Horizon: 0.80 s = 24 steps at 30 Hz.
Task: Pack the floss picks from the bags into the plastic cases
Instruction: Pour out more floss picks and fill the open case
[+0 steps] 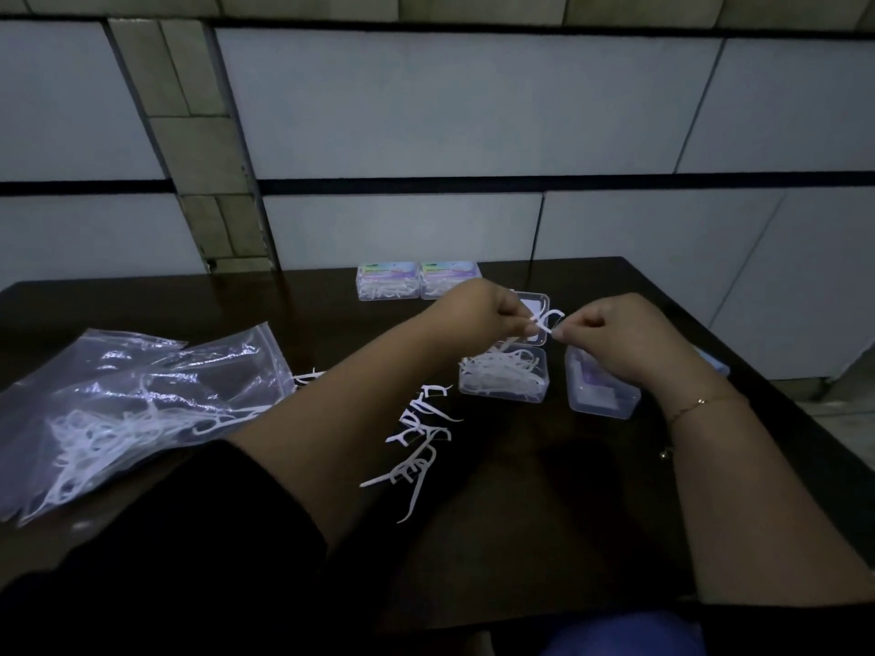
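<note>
Fingers of both hands, left hand (pixel 478 309) and right hand (pixel 611 334), pinch one pick (pixel 549 321) at frame centre, above the open case (pixel 504 378) of picks; bags (pixel 137 404) lie lower left.

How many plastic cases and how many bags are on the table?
Closed filled cases: 2
Open case with floss picks: 1
Case under the right hand: 1
Plastic bags: 2, overlapping, so hard to be sure
Total: 6
</note>
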### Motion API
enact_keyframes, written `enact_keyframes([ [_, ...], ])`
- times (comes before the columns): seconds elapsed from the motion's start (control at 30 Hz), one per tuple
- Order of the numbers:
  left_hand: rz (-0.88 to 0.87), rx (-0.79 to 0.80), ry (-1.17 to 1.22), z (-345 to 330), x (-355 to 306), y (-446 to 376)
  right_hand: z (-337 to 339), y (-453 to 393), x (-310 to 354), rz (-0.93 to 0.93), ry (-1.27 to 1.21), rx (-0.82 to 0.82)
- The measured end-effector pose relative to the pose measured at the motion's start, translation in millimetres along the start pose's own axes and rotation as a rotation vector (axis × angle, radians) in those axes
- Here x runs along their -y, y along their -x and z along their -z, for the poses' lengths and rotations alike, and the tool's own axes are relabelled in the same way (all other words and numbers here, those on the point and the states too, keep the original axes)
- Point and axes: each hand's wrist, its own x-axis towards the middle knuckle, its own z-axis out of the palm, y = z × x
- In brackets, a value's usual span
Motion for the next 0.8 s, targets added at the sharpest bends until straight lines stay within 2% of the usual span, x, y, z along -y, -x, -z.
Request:
enact_keyframes([
  [0.27, 0.11, 0.075, -0.076, -12.0, 17.6, -11.9, 2.5, -0.8, -5.3, -0.028, 0.084, 0.041],
  [0.43, 0.115, -0.018, -0.085, -2.2, 24.4, 1.4, -15.1, -5.8, -4.5, 0.002, 0.207, -0.011],
  [0.53, 0.16, -0.073, -0.056, -0.9, 32.3, 13.8, -23.1, -7.7, -3.3, 0.038, 0.371, -0.069],
  [0.8, 0.281, -0.052, -0.032, -9.9, 50.8, 42.4, -34.2, -5.6, -0.4, 0.046, 0.516, 0.019],
])
